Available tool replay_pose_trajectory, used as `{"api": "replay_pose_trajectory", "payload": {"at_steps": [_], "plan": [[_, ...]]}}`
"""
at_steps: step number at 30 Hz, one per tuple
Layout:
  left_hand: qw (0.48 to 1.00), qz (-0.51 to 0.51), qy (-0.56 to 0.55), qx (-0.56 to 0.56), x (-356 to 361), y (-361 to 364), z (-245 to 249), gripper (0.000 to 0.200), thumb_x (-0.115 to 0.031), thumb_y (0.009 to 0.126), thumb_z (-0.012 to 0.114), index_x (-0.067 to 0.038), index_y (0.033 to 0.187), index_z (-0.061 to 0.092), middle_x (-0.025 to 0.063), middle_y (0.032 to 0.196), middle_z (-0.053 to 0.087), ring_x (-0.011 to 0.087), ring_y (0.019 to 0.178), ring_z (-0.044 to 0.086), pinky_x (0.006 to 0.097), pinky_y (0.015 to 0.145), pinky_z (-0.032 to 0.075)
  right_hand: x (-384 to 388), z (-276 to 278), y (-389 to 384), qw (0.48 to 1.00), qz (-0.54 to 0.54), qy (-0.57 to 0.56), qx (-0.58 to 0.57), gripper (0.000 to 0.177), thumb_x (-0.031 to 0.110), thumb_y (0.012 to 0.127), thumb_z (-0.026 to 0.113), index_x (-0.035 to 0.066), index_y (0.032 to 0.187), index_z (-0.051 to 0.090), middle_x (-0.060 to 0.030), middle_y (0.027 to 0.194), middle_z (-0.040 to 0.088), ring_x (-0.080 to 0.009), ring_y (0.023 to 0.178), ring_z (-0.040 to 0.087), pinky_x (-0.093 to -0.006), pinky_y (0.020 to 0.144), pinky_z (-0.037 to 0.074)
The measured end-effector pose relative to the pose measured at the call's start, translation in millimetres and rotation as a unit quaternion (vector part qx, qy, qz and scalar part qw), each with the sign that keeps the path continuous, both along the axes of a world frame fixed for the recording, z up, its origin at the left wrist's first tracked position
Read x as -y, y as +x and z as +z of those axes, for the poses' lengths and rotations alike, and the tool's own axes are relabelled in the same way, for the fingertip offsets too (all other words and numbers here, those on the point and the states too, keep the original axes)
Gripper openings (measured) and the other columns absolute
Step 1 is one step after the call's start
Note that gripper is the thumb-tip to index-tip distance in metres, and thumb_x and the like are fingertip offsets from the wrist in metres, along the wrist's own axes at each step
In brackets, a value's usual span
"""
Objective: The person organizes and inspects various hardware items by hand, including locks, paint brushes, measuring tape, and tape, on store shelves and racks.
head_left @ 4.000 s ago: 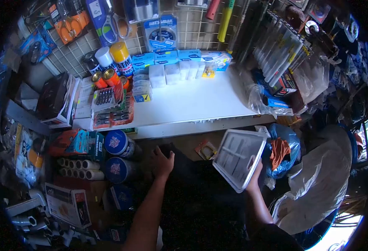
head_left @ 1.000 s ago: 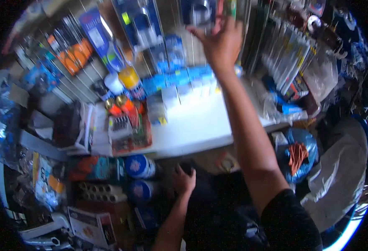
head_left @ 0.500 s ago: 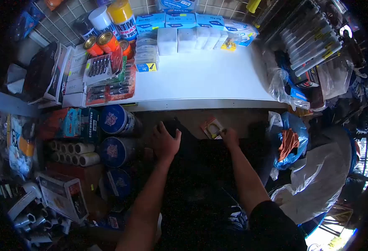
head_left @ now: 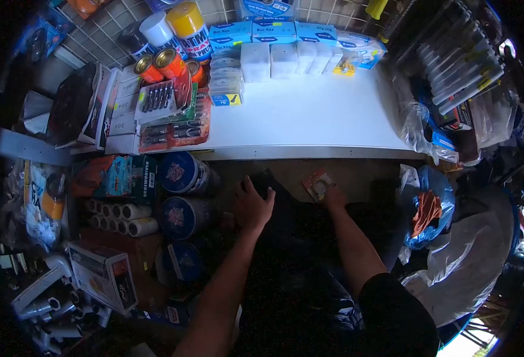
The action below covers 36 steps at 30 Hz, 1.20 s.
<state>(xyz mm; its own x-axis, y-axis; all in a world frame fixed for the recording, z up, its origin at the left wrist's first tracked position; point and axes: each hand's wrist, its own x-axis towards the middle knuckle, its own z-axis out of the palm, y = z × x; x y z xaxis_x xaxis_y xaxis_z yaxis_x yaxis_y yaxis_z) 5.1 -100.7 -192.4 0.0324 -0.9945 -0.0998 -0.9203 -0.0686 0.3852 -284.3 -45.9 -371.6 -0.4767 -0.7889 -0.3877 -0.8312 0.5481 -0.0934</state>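
Observation:
My right hand (head_left: 335, 197) grips the lower right edge of a small red-and-white card pack (head_left: 317, 184) with a pale ring shape on its front. The pack is tilted and hangs below the shelf's front edge, over the shadowed floor. What exactly it contains is too dim to tell. My left hand (head_left: 253, 205) lies beside a dark-clothed knee, fingers spread, with nothing visible in it. Just left of that hand stand round tubs with blue lids (head_left: 180, 172), stacked in a column.
Above is a white shelf (head_left: 309, 119) with spray cans (head_left: 189, 33), blue boxes (head_left: 274, 31) and blister-packed bits (head_left: 158, 98). White pipe pieces (head_left: 122, 219) and a screwdriver box (head_left: 147, 178) sit left. At right are a blue plastic bag (head_left: 437, 184) with orange cloth and a large pale sack (head_left: 470, 256).
The head view has turned slightly left, so everything sits further right in the picture. Both hands keep nearly the same poses, and the card pack stays in my right hand.

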Motion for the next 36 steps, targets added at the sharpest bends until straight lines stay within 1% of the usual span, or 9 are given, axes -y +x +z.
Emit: {"api": "replay_pose_trajectory", "payload": {"at_steps": [5,9,11,17,20,21,27,30,36], "plan": [[0.999,-0.007,-0.044,0.007,-0.7,2.0,-1.7,0.075,-0.046,0.086,0.068,0.002,0.139,0.046,0.0280,0.135,0.049,0.0449,0.118,0.055,0.0528,0.098,0.047,4.4,26.3,8.6,0.999,0.038,0.010,0.031,0.059,0.023,0.074,0.082,-0.001,0.118,0.054,-0.0238,0.119,0.058,-0.0436,0.101,0.065,-0.0514,0.084,0.055],[0.998,-0.009,-0.057,0.015,0.6,1.2,-3.7,0.074,-0.047,0.086,0.068,0.002,0.138,0.047,0.0265,0.133,0.051,0.0433,0.116,0.056,0.0530,0.096,0.047,0.2,-13.4,-4.1,0.985,0.001,-0.144,0.095,0.069,0.025,0.068,0.087,0.000,0.121,0.051,-0.0236,0.119,0.056,-0.0438,0.099,0.064,-0.0512,0.083,0.055],[0.998,-0.006,-0.051,0.023,0.1,0.5,-1.4,0.076,-0.049,0.086,0.067,0.001,0.138,0.047,0.0257,0.134,0.052,0.0431,0.116,0.056,0.0534,0.096,0.047,2.1,28.6,2.9,0.980,0.077,-0.166,0.083,0.073,0.026,0.066,0.089,0.001,0.123,0.050,-0.0234,0.118,0.056,-0.0439,0.100,0.063,-0.0510,0.082,0.056],[0.998,0.007,-0.024,0.049,-4.4,-0.6,3.8,0.079,-0.052,0.086,0.066,0.001,0.140,0.046,0.0256,0.135,0.052,0.0419,0.117,0.057,0.0531,0.095,0.048,7.4,166.3,29.5,0.947,0.132,-0.274,0.102,0.079,0.026,0.066,0.089,0.008,0.130,0.047,-0.0188,0.123,0.058,-0.0427,0.102,0.065,-0.0498,0.076,0.059],[0.998,0.014,-0.027,0.051,-3.7,0.7,-4.0,0.078,-0.051,0.087,0.066,0.001,0.141,0.046,0.0268,0.136,0.051,0.0420,0.118,0.056,0.0529,0.098,0.047,-17.8,210.5,24.5,0.942,0.185,-0.271,0.075,0.090,0.032,0.068,0.089,0.010,0.139,0.039,-0.0138,0.132,0.055,-0.0364,0.101,0.069,-0.0455,0.071,0.063],[0.998,0.016,-0.034,0.049,-4.8,-1.3,-9.9,0.078,-0.051,0.087,0.066,0.001,0.141,0.046,0.0272,0.136,0.051,0.0421,0.119,0.056,0.0528,0.099,0.046,-28.6,231.7,26.6,0.940,0.186,-0.280,0.055,0.091,0.033,0.066,0.090,0.011,0.139,0.040,-0.0140,0.133,0.056,-0.0353,0.101,0.070,-0.0420,0.069,0.064],[1.000,-0.007,0.020,0.011,-2.8,2.4,17.3,0.076,-0.051,0.089,0.065,0.000,0.142,0.046,0.0276,0.137,0.050,0.0442,0.125,0.052,0.0526,0.101,0.046,-72.0,323.8,36.1,0.944,0.085,-0.297,0.113,0.093,0.027,0.066,0.089,0.007,0.142,0.039,-0.0188,0.132,0.059,-0.0372,0.096,0.071,-0.0436,0.070,0.063],[1.000,-0.006,-0.022,0.014,-3.7,4.9,-0.9,0.076,-0.052,0.090,0.064,-0.001,0.143,0.045,0.0280,0.139,0.049,0.0442,0.125,0.051,0.0537,0.101,0.047,-82.7,338.9,34.6,0.923,0.057,-0.347,0.160,0.098,0.022,0.065,0.091,0.006,0.145,0.037,-0.0171,0.130,0.062,-0.0277,0.076,0.072,-0.0366,0.061,0.061],[0.999,0.000,0.037,0.000,-3.8,5.0,9.1,0.081,-0.053,0.089,0.065,-0.001,0.147,0.042,0.0287,0.143,0.045,0.0446,0.129,0.049,0.0536,0.102,0.047,-90.1,367.8,45.1,0.850,0.078,-0.480,0.203,0.101,0.015,0.065,0.092,0.000,0.147,0.035,-0.0160,0.138,0.059,-0.0088,0.051,0.058,-0.0237,0.045,0.049]]}}
